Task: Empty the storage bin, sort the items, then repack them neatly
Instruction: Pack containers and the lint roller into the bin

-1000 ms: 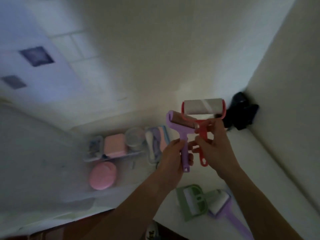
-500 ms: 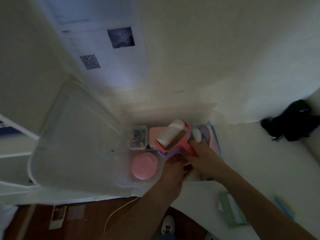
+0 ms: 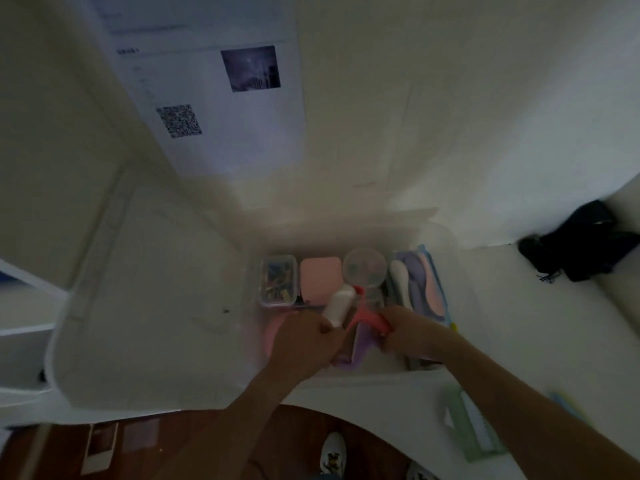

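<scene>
Two rollers between curled fingers

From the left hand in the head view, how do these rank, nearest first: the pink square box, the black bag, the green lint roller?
From the left hand:
1. pink square box, just beyond it in the bin.
2. green lint roller, lower right on the table.
3. black bag, far right by the wall.
</scene>
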Tool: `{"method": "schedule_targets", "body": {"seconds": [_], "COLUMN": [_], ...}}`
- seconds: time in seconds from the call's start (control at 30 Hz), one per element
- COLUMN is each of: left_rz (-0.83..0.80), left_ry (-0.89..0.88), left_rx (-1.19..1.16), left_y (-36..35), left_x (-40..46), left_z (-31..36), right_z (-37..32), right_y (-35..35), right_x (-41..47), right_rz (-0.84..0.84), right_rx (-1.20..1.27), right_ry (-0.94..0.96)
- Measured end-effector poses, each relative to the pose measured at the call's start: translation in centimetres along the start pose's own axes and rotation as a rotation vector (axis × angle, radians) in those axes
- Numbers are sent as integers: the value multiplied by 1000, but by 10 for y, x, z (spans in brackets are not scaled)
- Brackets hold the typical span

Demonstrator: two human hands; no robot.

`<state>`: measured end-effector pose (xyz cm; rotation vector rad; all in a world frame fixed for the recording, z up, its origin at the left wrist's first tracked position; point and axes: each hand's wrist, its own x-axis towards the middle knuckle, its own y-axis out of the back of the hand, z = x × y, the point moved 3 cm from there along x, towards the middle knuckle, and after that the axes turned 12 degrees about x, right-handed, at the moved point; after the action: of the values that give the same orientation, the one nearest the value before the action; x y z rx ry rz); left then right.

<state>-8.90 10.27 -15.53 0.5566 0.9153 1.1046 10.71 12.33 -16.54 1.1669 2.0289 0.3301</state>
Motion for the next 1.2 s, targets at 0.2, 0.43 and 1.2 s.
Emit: {"method": "schedule_targets", "body": {"seconds": [0.2,0.43,1.2], "left_rz": [82,-220,-167], "left_ry": [20,-3,-116], "left_rx": [126,203,264], "left_y": [-14,-44,-30], "left_x": [15,25,44], "left_z": [-21,-37,-29], "right_z": [16,28,24], "right_y": [-22,-41,-24], "right_x": [18,36,42], "right_rz": [-71,-130,-64], "right_rx": [-128,-304,-252], "right_ry": [-110,-171,-7]}}
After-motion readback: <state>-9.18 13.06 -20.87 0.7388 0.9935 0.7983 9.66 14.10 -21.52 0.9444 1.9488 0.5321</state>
